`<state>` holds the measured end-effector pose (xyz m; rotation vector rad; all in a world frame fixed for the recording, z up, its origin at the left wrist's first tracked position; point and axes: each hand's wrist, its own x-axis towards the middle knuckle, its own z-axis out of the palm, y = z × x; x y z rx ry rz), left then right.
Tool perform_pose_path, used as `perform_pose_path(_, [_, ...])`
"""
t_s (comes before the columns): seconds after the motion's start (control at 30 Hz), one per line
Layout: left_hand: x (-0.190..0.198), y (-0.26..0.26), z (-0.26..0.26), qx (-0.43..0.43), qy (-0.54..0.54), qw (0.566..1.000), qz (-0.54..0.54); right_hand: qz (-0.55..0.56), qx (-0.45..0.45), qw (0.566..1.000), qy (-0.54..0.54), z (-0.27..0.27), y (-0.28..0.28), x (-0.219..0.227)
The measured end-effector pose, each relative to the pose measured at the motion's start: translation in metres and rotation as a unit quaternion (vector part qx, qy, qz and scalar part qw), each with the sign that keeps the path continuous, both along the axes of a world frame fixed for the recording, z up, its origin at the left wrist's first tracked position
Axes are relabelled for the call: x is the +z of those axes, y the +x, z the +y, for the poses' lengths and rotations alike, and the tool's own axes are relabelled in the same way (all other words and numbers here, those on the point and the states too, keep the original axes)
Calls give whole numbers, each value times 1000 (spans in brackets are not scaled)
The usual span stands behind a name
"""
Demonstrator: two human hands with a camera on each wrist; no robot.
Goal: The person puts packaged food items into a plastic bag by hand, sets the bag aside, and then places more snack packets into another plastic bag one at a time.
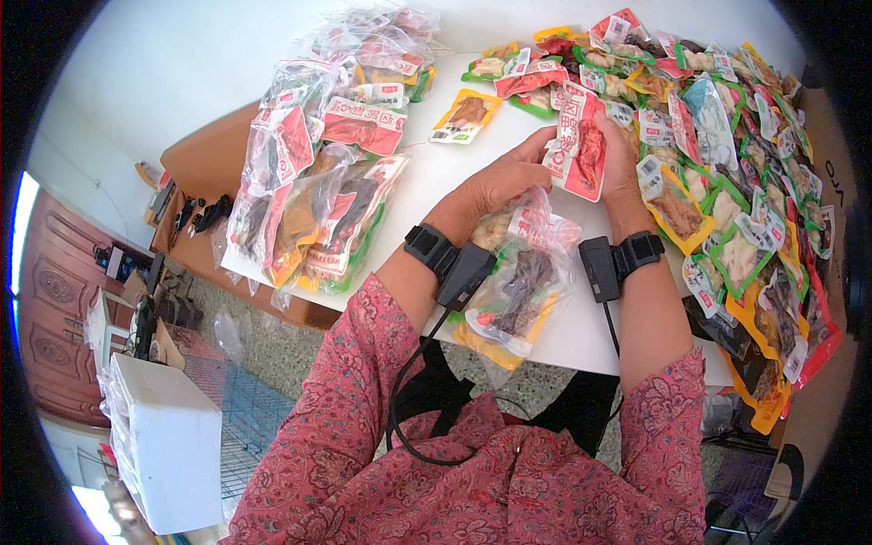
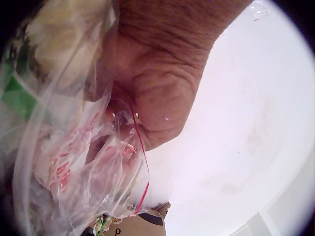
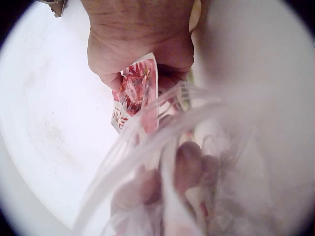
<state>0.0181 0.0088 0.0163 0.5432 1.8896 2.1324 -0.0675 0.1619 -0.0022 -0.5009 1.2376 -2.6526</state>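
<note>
My right hand (image 1: 620,168) grips a red-and-white snack packet (image 1: 579,150) by its side, standing it upright above the white table. In the right wrist view the thumb and fingers of that hand (image 3: 140,39) pinch the packet (image 3: 135,91). My left hand (image 1: 504,182) holds the mouth of a clear plastic bag (image 1: 527,282) with several packets inside. Fingers of the left hand (image 2: 157,88) curl into the bag's plastic (image 2: 69,162) in the left wrist view, partly hidden by it. The bag lies at the table's front edge, below the red packet.
A big heap of loose snack packets (image 1: 727,173) covers the table's right side. Filled clear bags (image 1: 318,182) are stacked at the left. One yellow-edged packet (image 1: 465,116) lies alone between them. A cardboard box (image 1: 831,272) stands at the right, a white box (image 1: 168,445) at lower left.
</note>
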Motion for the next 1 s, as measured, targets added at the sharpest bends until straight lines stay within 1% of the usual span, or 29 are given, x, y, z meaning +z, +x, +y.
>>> perform_pose_path(0.13, [-2,0,2,14,4,1000,11,6,-1,1000,10,1,-3,-3])
perform_pose_path(0.2, [-6,-3,3,55,-9,998,-15,64,-18,996,61,0,-1,-2])
perform_pose_path(0.23, [-9,-5,2,55,-9,998,-15,64,-18,996,62,-1,2,0])
perform_pose_path(0.3, [-12,-6,1,93,-39,994,-34,39,-69,994,69,-4,8,4])
perform_pose_path(0.33, [-11,-6,0,94,-39,994,-33,40,-69,994,69,-4,5,2])
perform_pose_path(0.4, [-6,-4,-1,84,-82,993,-13,-12,-25,999,-45,-3,-2,-3])
perform_pose_path(0.43, [-2,-2,0,85,-82,993,-12,-10,-24,999,-45,0,-6,-6])
perform_pose_path(0.5, [3,3,2,130,-101,985,-46,72,-15,997,25,3,-9,-7])
perform_pose_path(0.53, [1,2,2,130,-101,985,-46,72,-15,997,25,2,-7,-5])
perform_pose_path(0.6, [-5,-3,4,171,-12,985,5,22,30,999,-13,-1,-1,0])
perform_pose_path(0.63, [-7,-4,4,171,-12,985,5,22,31,999,-13,-2,4,2])
perform_pose_path(0.7, [-12,-8,4,210,24,973,97,7,5,999,48,-5,12,5])
perform_pose_path(0.73, [-15,-11,4,210,25,973,97,7,5,999,48,-5,10,4])
perform_pose_path(0.8, [-15,-14,4,279,-20,941,190,0,-40,990,132,-7,6,-1])
perform_pose_path(0.83, [-14,-13,4,279,-20,941,190,1,-40,990,133,-8,2,-5])
perform_pose_path(0.87, [-14,-11,3,306,-117,907,264,-3,-54,986,155,-8,-2,-9])
perform_pose_path(0.9, [-9,-7,4,329,-211,858,333,-7,-67,982,177,-7,-5,-11])
perform_pose_path(0.93, [-2,-1,5,329,-211,858,333,-6,-68,982,177,-6,-5,-10])
perform_pose_path(0.97, [4,5,6,330,-319,820,343,-39,-42,991,119,-4,-5,-9])
perform_pose_path(1.0, [8,8,7,326,-422,771,348,-72,-16,995,60,-2,-3,-6])
